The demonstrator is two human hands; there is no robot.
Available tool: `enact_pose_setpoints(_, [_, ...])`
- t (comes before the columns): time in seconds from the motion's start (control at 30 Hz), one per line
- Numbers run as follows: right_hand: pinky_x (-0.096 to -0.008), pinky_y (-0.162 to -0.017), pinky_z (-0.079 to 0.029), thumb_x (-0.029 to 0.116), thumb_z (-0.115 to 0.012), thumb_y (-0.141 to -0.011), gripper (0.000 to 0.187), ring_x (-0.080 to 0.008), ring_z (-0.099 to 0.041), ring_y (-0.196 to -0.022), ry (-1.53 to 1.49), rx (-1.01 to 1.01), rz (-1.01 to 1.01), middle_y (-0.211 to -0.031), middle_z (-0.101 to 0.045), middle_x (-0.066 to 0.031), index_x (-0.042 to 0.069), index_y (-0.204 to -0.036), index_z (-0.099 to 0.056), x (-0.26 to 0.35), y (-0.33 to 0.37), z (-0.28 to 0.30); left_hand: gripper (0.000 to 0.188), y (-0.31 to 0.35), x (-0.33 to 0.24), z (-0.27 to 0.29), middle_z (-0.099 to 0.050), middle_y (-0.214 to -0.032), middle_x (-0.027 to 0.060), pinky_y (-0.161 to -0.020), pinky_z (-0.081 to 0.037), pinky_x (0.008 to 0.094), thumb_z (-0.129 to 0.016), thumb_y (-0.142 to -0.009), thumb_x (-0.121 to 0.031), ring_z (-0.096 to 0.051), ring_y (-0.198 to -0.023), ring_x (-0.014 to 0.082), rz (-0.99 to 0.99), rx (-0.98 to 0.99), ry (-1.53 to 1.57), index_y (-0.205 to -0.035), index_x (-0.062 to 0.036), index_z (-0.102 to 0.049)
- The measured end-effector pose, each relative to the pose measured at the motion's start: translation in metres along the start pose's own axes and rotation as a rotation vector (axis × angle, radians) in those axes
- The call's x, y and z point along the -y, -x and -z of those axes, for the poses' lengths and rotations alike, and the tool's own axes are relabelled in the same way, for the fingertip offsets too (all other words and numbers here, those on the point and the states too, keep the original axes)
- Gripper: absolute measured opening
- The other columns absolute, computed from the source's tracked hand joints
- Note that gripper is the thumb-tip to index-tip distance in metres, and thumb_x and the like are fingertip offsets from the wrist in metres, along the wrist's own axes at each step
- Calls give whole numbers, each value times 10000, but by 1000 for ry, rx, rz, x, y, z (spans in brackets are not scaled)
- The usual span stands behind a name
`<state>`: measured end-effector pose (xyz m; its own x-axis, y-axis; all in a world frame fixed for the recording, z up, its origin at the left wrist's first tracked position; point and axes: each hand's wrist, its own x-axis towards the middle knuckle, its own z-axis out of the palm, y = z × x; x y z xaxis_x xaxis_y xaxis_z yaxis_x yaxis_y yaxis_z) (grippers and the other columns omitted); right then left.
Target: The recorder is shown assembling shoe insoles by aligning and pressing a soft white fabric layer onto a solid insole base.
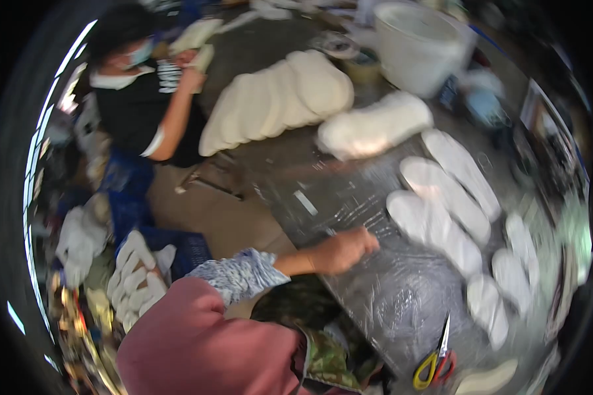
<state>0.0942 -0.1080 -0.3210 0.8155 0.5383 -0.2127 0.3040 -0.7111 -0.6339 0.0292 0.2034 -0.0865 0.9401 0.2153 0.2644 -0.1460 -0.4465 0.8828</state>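
Observation:
My left hand (342,251) reaches in from the left over the dark plastic-covered table (349,197), its fingers curled together and a little blurred. Whether something small is in them I cannot make out. A pink sleeve with a blue-and-white patterned cuff (240,275) covers this arm. To the right of the hand lie white insoles (435,232) in overlapping rows, with smaller ones (487,309) nearer the right rim. Scissors (435,368) with one yellow and one red handle lie near the front edge, blades pointing away. My right hand is out of view.
Beyond my hand a fanned stack of cream insoles (277,99) and a white bundle (375,125) lie on the table. A large white bucket (415,49) stands at the back. Across the left side, a masked person (138,99) handles pale pieces. Blue crates (184,250) stand at left.

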Motion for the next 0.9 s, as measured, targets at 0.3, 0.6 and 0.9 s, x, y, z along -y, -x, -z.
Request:
enact_pose_setpoints(0.3, [-302, -542, -334, 401, -537, -983, 442, -114, -370, -549, -1073, -776, -770, -578, -399, 23, 127, -645, -460, -17, 274, 113, 393, -34, 5, -7, -519, -1193, 122, -679, -517, 263, -463, -944, -86, -607, -794, 133, 298, -89, 195, -1335, -50, -449])
enact_pose_setpoints(0.6, [-390, -861, -476, 80, -701, -705, 404, -283, -590, -988, 152, -844, -7, -1086, -609, -137, 30, -1094, -602, 102, 152, 262, 402, -88, 94, 3, -583, -991, 175, -765, -480, 365, -545, -868, -134, -567, -884, 249, 357, -143, -53, -1227, 46, -532])
enact_pose_setpoints(0.9, [-394, -790, -499, 174, -668, -673, 477, -298, -599, -907, 256, -362, -267, -954, -578, -122, 46, -1121, -565, 110, 118, 262, 270, -109, 89, 15, -487, -1106, 191, -931, -394, 388, -564, -853, -140, -496, -1022, 301, 235, -21, -439, -1057, 38, -568])
